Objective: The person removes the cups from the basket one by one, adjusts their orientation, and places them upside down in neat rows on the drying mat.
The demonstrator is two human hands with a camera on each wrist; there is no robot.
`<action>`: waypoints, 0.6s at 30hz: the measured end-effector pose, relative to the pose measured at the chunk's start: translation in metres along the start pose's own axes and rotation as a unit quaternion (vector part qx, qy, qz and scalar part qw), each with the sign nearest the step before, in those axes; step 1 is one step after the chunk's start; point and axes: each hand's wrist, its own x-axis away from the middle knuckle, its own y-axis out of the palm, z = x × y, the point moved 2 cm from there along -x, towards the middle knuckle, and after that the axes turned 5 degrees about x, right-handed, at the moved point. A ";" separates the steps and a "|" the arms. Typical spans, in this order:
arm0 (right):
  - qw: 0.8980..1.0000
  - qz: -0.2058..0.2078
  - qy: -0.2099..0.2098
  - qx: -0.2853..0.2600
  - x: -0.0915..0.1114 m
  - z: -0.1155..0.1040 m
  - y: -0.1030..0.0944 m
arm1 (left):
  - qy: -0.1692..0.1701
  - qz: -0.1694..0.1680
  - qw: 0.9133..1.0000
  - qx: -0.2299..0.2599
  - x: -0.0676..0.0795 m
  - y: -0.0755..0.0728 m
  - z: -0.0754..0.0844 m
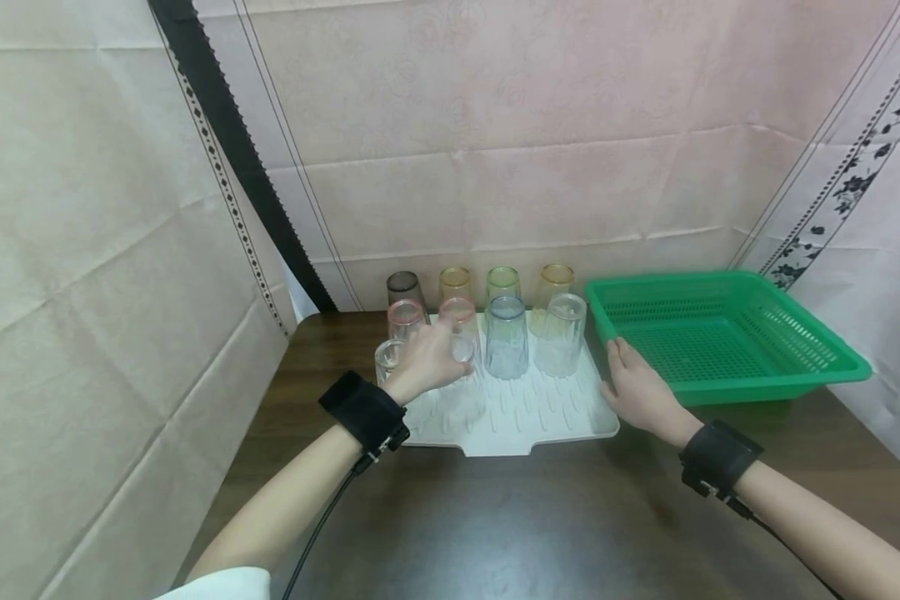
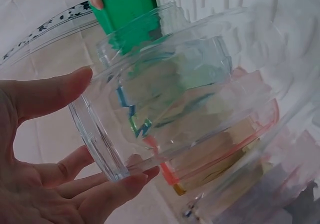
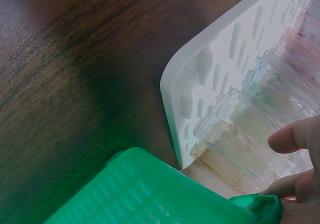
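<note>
My left hand (image 1: pixel 429 360) grips a clear drinking glass (image 2: pixel 100 134) round its base, thumb on one side and fingers on the other. The glass is upside down over the white ridged drying tray (image 1: pixel 510 429), in the front part. Whether its rim touches the tray, I cannot tell. Around it stand a pink glass (image 1: pixel 457 310), a bluish glass (image 1: pixel 507 337) and another clear glass (image 1: pixel 378 360). My right hand (image 1: pixel 640 387) is beside the left end of the green basket (image 1: pixel 742 390), its fingers fairly straight and near the rim; contact is unclear.
Farther back on the tray are a dark glass (image 1: pixel 402 284), a green glass (image 1: pixel 503 279) and amber ones (image 1: pixel 557 277). A clear glass (image 1: pixel 562 337) stands at the tray's right. The brown wooden table (image 1: pixel 510 525) has cloth walls (image 1: pixel 495 192) around it.
</note>
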 end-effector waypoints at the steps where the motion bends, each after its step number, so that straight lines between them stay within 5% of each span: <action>1: 1.000 0.000 0.001 0.001 0.000 0.000 0.000 | 0.000 -0.002 1.000 0.000 -0.001 0.001 -0.001; 18: 1.000 0.023 -0.005 0.019 -0.001 0.003 0.006 | -0.003 -0.013 1.000 0.006 -0.013 0.021 -0.009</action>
